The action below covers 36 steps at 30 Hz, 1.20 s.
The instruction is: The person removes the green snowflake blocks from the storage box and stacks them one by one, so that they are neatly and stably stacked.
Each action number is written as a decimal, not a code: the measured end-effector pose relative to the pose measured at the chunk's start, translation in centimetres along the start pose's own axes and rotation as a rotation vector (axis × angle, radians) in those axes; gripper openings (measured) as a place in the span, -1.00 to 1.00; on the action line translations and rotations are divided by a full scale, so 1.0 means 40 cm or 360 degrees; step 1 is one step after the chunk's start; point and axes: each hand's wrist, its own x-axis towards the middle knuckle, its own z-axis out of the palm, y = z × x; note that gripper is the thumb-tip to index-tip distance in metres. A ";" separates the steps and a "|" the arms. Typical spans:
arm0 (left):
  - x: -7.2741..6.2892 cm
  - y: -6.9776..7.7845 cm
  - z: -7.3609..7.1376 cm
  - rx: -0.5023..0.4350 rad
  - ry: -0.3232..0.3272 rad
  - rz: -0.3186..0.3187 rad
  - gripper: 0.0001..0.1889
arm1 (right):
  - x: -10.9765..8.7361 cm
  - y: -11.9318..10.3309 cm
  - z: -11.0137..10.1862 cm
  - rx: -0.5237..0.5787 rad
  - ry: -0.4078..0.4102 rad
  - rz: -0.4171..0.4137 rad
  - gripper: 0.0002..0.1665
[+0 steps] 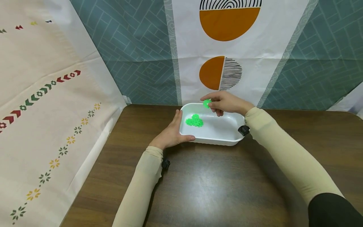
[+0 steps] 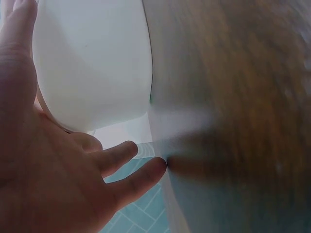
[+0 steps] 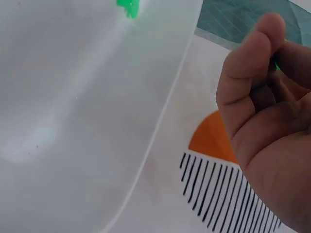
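Note:
My right hand (image 1: 227,102) pinches a bright green plastic disc with a notched edge (image 1: 206,103) between thumb and fingers, above the far rim of a white oblong tray (image 1: 218,129). Only a sliver of that disc shows past the fingers in the right wrist view. Inside the tray, toward its left end, lie several more green notched discs (image 1: 194,121) in a small cluster. My left hand (image 1: 171,132) rests against the tray's left end, thumb along the front rim and straight fingers along the side. In the left wrist view two fingers (image 2: 124,155) extend below the tray's wall.
The tray stands near the back edge of a brown wooden table (image 1: 210,186). Directly behind hangs a teal and white cloth (image 1: 187,78) with orange half circles. A cream patterned cloth (image 1: 56,104) slopes along the left side of the table.

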 end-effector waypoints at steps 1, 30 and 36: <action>0.001 0.000 0.001 0.0002 -0.0003 0.0000 0.36 | -0.006 0.000 -0.003 0.0023 0.0020 0.0000 -0.60; 0.004 0.006 0.003 0.0069 -0.0004 -0.0004 0.37 | -0.213 0.042 -0.050 0.0462 0.0528 -0.0018 -0.64; 0.004 0.004 0.002 0.0067 0.0003 0.0000 0.36 | -0.261 0.081 -0.056 0.0504 0.0605 -0.0025 -0.64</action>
